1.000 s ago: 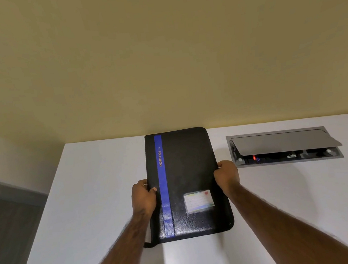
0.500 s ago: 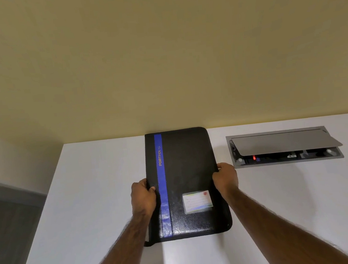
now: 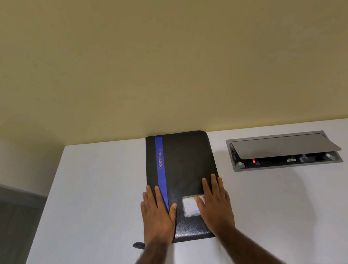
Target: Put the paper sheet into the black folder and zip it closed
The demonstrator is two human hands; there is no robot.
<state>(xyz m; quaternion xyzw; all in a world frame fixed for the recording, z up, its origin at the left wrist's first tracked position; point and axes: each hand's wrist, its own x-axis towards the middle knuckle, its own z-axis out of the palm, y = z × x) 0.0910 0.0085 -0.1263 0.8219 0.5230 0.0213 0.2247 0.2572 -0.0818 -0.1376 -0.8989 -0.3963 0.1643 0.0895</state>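
Both hands have left the side edges of the folder and now lie flat on its cover, palms down, fingers stretched out, gripping nothing. Lowest in the frame, two bare forearms rise from the bottom edge. At the folder's lower left corner a small dark tab sticks out onto the white table; I cannot tell whether it is the zip pull. The left hand covers the lower left part of the black folder and overlaps the lower end of a blue stripe. The right hand rests on the lower right part, its thumb lying over a small clear-pocketed card whose printing is too small to read. The folder lies closed at the middle of the frame, its far edge at the table's back edge against a yellowish wall. Beside the stripe, gold letters running up the cover read "PORTFOL", with the last letters unclear. The paper sheet is not visible. Right of the folder, in the middle right of the frame, a grey socket box is set into the table, its lid tilted up, with a small red light under it.
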